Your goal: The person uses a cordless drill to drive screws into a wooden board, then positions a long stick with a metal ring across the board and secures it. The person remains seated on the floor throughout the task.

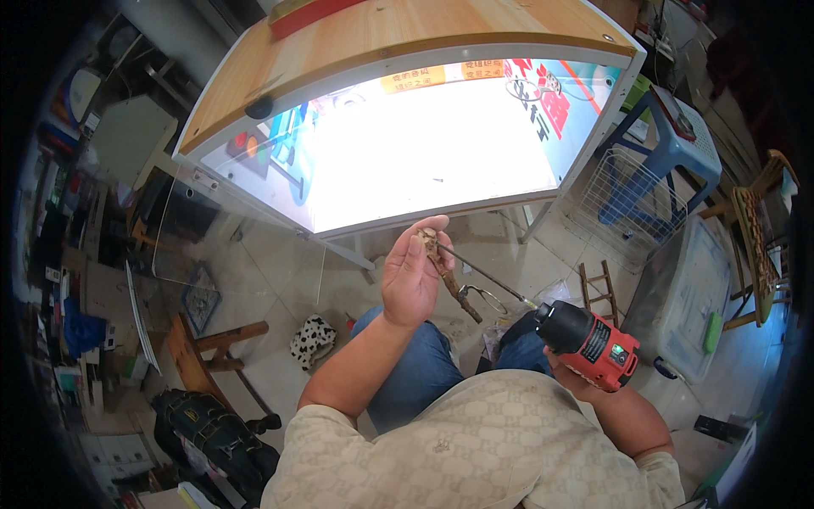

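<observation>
Two hands are at work above our lap, just before the lit booth (331,64) with its pale wooden top. With our left hand (410,276) we pinch the knobby upper end of a brown stick (445,276) between thumb and fingers, so that its thinner end slants down to the right. With our right hand (570,379), largely hidden behind the tool, we grip a red and black power driver (593,343). Its long, thin bit (485,274) points up and left to the stick's knobby end; whether the tip has entered the wood, we cannot tell. Beside the lower part of the stick we see a metal ring (487,299), though not clearly whether the two are joined. On our right stand a blue stool (678,140), a wire basket (632,212) and a clear lidded bin (682,284); on our left lies a black-spotted white cloth (313,342).
</observation>
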Tool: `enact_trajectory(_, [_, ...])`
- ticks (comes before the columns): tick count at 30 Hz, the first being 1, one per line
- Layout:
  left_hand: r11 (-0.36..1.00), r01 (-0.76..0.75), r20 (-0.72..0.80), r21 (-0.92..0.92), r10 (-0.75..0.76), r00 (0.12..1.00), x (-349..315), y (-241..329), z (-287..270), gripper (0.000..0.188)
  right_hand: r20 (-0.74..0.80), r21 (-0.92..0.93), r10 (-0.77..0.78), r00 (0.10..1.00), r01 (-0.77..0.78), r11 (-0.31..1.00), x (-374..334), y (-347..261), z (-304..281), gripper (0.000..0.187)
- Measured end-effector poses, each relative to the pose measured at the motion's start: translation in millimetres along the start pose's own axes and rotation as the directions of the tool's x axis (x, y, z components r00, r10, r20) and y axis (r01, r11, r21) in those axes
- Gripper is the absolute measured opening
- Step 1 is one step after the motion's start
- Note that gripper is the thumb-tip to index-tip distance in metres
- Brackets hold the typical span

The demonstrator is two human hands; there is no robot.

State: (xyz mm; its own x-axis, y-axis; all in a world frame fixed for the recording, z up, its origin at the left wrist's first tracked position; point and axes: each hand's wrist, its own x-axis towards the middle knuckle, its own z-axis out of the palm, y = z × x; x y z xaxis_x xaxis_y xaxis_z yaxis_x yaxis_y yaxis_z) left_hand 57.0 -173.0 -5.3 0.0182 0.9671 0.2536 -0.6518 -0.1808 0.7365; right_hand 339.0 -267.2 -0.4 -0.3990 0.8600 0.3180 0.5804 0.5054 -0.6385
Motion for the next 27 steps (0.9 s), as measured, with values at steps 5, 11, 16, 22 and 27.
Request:
enact_trajectory(5, [1.000, -0.005, 0.024, 0.000, 0.005, 1.000, 0.5, -0.9, -2.3, 0.042, 0.005, 0.051, 0.030, 1.000, -0.030, 0.998, -4.7, 4.7, 8.5, 0.035])
enact_trajectory(11, [1.000, -0.007, -0.010, 0.011, 0.007, 1.000, -0.6, 0.2, -3.0, 0.042, 0.120, 0.139, 0.097, 0.988, -0.114, 0.984, -10.1, 3.1, 4.6, 0.034])
enact_trajectory(16, [1.000, -0.010, -0.005, 0.002, 0.010, 1.000, 0.1, 0.6, -3.9, 0.042, 0.205, 0.091, 0.062, 0.977, -0.082, 0.992, -6.1, -3.0, -1.0, 0.036])
enact_trajectory(22, [1.000, 0.000, -0.037, -0.003, 0.000, 0.999, 2.2, 1.3, -7.6, 0.043, 0.200, 0.163, 0.086, 0.976, -0.120, 0.979, -3.5, -5.2, -2.0, 0.038])
enact_trajectory(27, [1.000, -0.003, -0.062, -0.017, 0.002, 0.998, 4.2, 2.4, -10.1, 0.043, 0.164, 0.157, 0.069, 0.984, -0.095, 0.983, -0.5, -9.0, -2.6, 0.037])
